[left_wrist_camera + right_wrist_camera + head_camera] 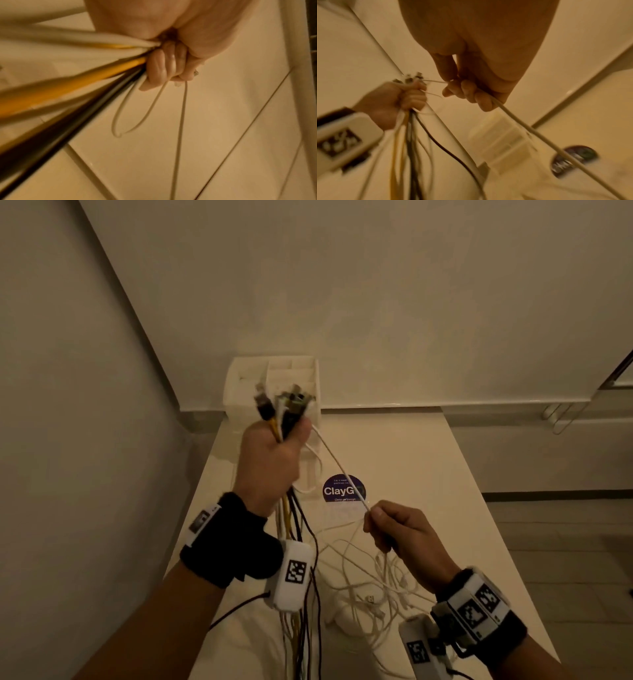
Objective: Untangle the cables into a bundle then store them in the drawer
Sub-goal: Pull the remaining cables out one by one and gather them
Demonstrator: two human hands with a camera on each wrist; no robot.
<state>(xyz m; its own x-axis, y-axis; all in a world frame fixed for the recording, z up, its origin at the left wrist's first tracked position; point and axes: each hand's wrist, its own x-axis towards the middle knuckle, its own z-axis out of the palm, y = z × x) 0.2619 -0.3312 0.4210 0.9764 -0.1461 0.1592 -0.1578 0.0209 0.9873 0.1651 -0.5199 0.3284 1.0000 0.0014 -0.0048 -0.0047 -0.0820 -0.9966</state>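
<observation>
My left hand is raised above the table and grips a bundle of yellow, black and white cables, plug ends sticking up out of the fist. The left wrist view shows the same cables fanning out of the curled fingers. A thin white cable runs taut from that fist down to my right hand, which pinches it; the same white cable passes through my curled right hand in the right wrist view. A tangle of white cables lies on the table under the right hand.
A white drawer organiser with open top compartments stands at the table's far end against the wall. A round dark sticker marks the cream tabletop. The wall runs close along the left; tiled floor lies to the right.
</observation>
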